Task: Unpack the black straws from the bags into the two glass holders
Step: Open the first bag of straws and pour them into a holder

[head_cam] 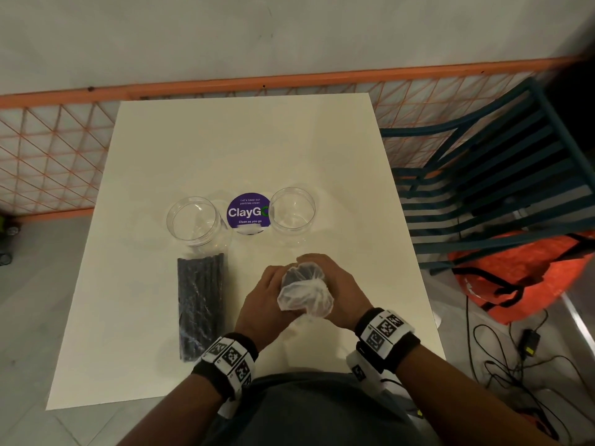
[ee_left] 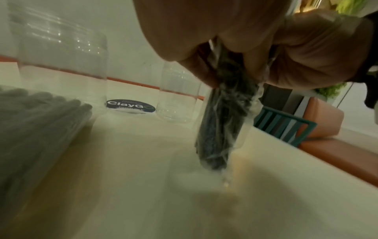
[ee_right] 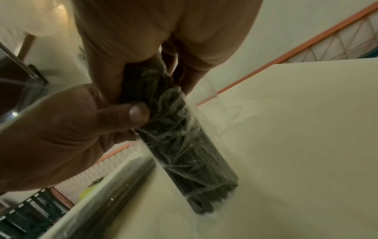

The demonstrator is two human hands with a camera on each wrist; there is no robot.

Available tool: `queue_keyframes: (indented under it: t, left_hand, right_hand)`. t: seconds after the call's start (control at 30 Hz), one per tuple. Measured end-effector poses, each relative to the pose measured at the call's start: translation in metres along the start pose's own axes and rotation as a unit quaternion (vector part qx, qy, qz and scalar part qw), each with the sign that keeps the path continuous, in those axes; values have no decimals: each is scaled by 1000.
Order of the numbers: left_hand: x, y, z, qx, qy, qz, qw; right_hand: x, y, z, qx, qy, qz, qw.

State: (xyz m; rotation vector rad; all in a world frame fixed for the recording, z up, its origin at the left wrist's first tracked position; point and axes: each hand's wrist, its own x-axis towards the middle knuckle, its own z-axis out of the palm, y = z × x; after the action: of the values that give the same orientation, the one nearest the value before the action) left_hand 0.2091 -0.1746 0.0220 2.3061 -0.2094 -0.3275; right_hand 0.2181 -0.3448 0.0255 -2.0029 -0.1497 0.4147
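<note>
A clear plastic bag of black straws (head_cam: 304, 292) stands upright on the white table (head_cam: 244, 143), its lower end on the tabletop (ee_left: 219, 127) (ee_right: 190, 155). My left hand (head_cam: 262, 300) and right hand (head_cam: 338, 292) both grip its upper part from either side, fingers curled round it. A second bag of black straws (head_cam: 199, 304) lies flat to the left (ee_left: 34, 122) (ee_right: 114, 190). Two empty clear glass holders stand beyond: the left holder (head_cam: 194, 220) (ee_left: 61, 56) and the right holder (head_cam: 293, 210) (ee_left: 178, 97).
A round purple "ClayGo" sticker (head_cam: 248, 212) lies between the holders. An orange mesh railing (head_cam: 48, 156) runs behind the table. A teal slatted chair (head_cam: 489, 175) and an orange bag (head_cam: 521, 275) are on the right, with cables (head_cam: 515, 358) on the floor.
</note>
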Motion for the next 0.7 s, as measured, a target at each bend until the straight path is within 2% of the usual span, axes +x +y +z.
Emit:
queue_keyframes:
  t: [0.07, 0.17, 0.27, 0.33, 0.4, 0.43, 0.57, 0.7]
  left_hand:
    - [-2, -10, 8, 39, -63, -17, 997]
    - [-6, -25, 16, 82, -93, -4, 992]
    - [-8, -24, 10, 41, -76, 40, 995]
    - [-8, -20, 3, -14, -28, 56, 998]
    - [-6, -16, -1, -42, 16, 48, 998]
    - [-4, -16, -2, -50, 27, 44, 997]
    - [3, -13, -1, -31, 14, 37, 999]
    - [6, -17, 4, -35, -22, 15, 999]
  right_hand:
    - [2, 6, 4, -28, -25, 43, 998]
    - [4, 17, 4, -52, -39, 62, 996]
    - [5, 22, 3, -71, -25, 91, 993]
    - [5, 28, 6, -136, -45, 78, 987]
    - [5, 28, 8, -203, -74, 79, 973]
    - [5, 28, 8, -198, -70, 89, 974]
    - [8, 25, 10, -177, -44, 88, 979]
    - [4, 28, 15, -228, -94, 94, 964]
